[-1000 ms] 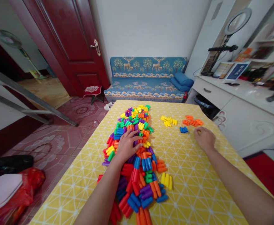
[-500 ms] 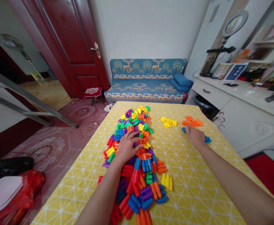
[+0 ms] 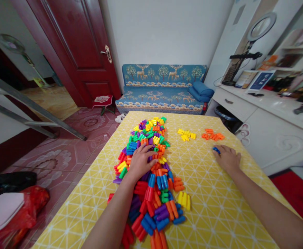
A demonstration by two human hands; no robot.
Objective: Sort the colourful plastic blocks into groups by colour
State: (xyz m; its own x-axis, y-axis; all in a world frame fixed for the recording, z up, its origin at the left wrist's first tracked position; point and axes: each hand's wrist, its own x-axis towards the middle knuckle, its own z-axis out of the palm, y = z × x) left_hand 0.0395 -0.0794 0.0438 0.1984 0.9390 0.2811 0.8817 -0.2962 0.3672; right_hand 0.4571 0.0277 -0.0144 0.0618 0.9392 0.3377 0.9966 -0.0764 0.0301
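A long heap of plastic pieces (image 3: 148, 193) in red, blue, green, yellow, orange and purple runs down the left half of the table. My left hand (image 3: 143, 160) rests on the heap with its fingers spread. On the right, my right hand (image 3: 226, 157) lies over blue pieces (image 3: 216, 150); only a little blue shows by the thumb, and the rest is hidden beneath the palm and fingers. Beyond that hand lies a small group of orange pieces (image 3: 212, 135). A yellow group (image 3: 186, 135) lies left of the orange one.
The table (image 3: 200, 180) has a yellow patterned cloth. Behind it stands a blue sofa (image 3: 164, 91). At the right is a white desk (image 3: 275, 114) with a ring light (image 3: 262, 27). A red stool (image 3: 103, 100) stands by the door, and bags (image 3: 34, 207) lie at the lower left.
My right hand has shifted right and slightly toward me, and now covers most of the blue pieces that showed on both sides of it. My left hand has stayed in place.
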